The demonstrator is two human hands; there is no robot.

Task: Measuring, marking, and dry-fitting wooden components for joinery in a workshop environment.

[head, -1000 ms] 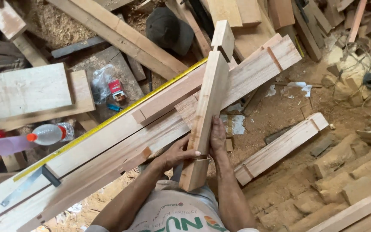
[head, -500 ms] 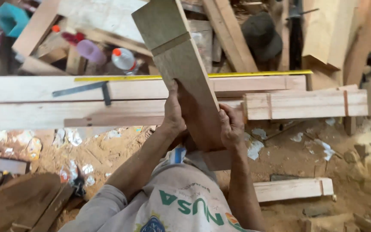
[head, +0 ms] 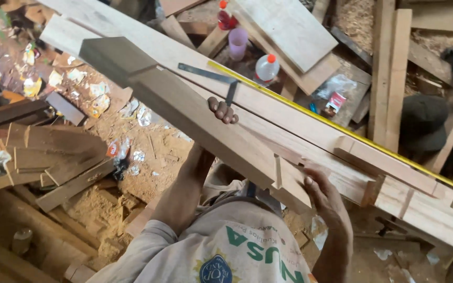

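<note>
Notched timber (head: 195, 118), lifted at a slant above long planks (head: 310, 131) laid across the sawdust floor (head: 148, 167), clasped from both sides. Left hand (head: 222, 111) wrapped round its middle, fingertips curled over the upper face. Right hand (head: 323, 191) cupped under the near end, fingers pressed against the wood. Yellow tape measure (head: 342, 128) stretched along the planks' far edge; plastic bottle (head: 266, 68) beyond it.

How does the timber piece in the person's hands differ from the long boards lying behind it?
The held timber piece is lifted and tilted, gripped by the left hand and right hand; the long boards lie flat. The piece is shorter and greyer, the boards paler. Both are notched, squared wood.
</note>
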